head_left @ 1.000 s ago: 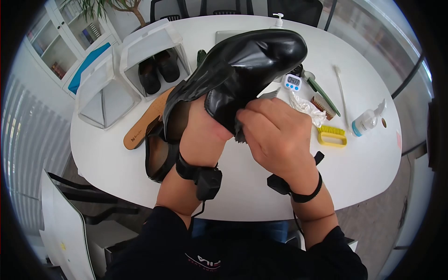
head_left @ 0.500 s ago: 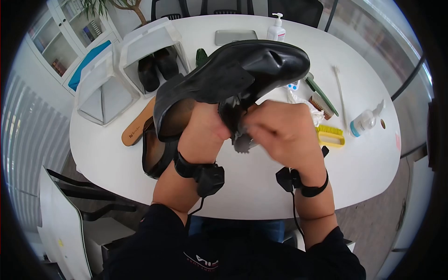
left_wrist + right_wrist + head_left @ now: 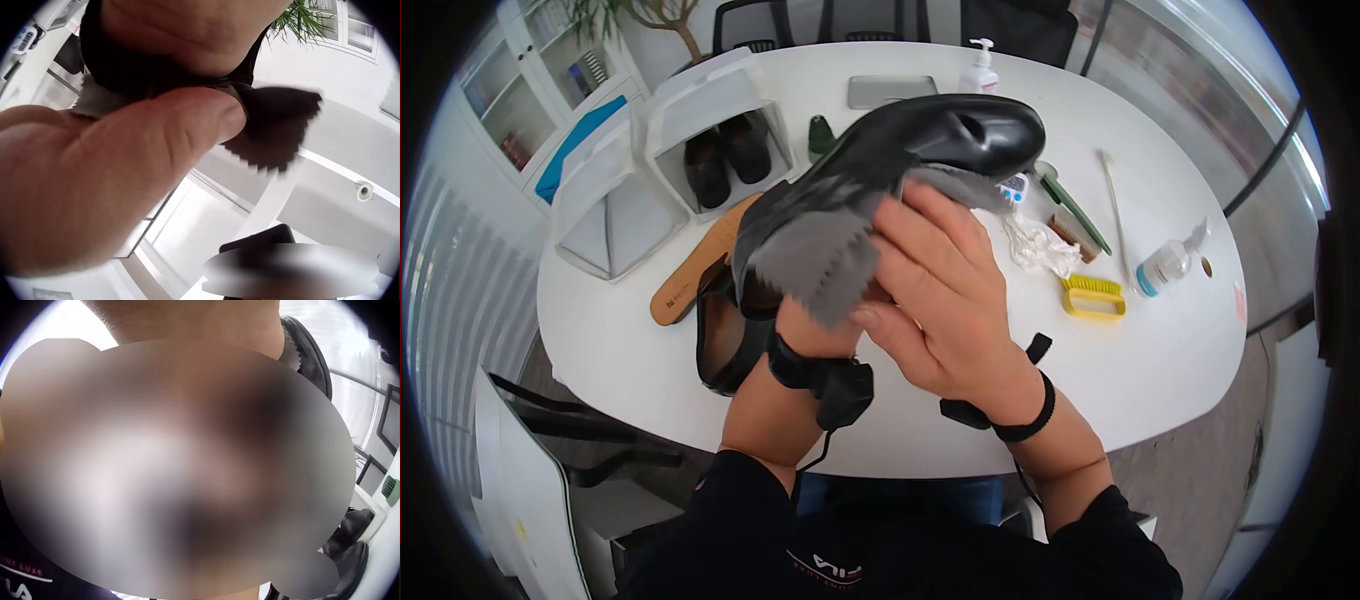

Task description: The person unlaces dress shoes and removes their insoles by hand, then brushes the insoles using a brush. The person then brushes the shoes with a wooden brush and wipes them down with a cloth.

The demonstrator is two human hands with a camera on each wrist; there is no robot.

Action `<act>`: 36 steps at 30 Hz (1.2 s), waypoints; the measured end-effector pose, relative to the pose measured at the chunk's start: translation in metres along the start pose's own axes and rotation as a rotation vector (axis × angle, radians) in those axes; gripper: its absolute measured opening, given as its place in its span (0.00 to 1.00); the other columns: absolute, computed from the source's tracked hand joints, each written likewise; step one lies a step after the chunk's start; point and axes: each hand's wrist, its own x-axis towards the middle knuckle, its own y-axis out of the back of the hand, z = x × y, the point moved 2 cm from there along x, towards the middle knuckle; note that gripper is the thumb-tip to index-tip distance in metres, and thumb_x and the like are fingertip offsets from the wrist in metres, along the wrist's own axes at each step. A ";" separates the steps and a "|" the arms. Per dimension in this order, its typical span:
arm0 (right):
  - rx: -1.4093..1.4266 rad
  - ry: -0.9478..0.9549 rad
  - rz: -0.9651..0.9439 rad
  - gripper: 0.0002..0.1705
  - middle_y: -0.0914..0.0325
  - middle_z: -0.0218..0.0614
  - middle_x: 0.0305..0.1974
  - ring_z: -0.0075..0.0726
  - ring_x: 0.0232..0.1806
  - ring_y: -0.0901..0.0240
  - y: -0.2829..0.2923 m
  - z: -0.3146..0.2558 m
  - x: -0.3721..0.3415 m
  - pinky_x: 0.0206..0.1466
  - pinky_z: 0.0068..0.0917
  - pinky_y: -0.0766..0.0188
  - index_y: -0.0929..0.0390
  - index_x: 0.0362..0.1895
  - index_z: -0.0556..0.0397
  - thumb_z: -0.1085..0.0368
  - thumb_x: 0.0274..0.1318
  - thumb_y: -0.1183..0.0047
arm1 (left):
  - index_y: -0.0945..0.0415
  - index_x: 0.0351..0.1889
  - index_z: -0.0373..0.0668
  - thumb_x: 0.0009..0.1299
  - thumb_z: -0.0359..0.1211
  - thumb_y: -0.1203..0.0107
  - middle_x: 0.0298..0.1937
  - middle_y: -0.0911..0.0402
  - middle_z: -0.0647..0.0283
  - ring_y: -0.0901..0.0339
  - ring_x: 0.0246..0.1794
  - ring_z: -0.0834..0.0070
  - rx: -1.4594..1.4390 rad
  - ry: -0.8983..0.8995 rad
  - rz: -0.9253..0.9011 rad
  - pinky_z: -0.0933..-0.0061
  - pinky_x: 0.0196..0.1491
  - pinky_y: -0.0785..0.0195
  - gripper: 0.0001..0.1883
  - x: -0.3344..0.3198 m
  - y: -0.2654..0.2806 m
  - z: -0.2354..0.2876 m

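Note:
My left hand (image 3: 798, 325) goes into the opening of a shiny black leather shoe (image 3: 990, 125) and bears it above the table, toe to the right. Its fingers are hidden inside the shoe. My right hand (image 3: 945, 290) holds a grey cloth (image 3: 825, 265) with zigzag edges against the shoe's side, and the cloth's ends stick out on both sides of the fingers. In the left wrist view, the right thumb (image 3: 175, 128) lies by the shoe's opening, at the cloth's edge. A blurred patch covers most of the right wrist view. A second black shoe (image 3: 725, 345) lies below the raised one.
Left stand two clear-sided shoe boxes (image 3: 610, 245), one with dark shoes (image 3: 725, 155) inside, near a tan insole (image 3: 690, 275). Right are a yellow brush (image 3: 1093, 297), crumpled tissue (image 3: 1040, 248), green-handled tool (image 3: 1078, 210), timer (image 3: 1013, 190) and spray bottle (image 3: 1165, 268). A pump bottle (image 3: 978, 77) stands behind.
My right hand has moved left from the shoe's near edge, its fingers now laid over the side. The cloth, bunched before, is spread wider. The shoe has rolled slightly from its earlier angle.

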 end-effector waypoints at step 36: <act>-0.101 -0.148 0.106 0.25 0.24 0.58 0.63 0.65 0.59 0.25 0.013 0.014 -0.001 0.61 0.48 0.25 0.17 0.52 0.65 0.70 0.47 0.33 | 0.35 0.76 0.42 0.83 0.48 0.48 0.73 0.29 0.63 0.30 0.72 0.67 -1.020 0.379 -0.014 0.63 0.74 0.36 0.30 0.030 -0.009 0.018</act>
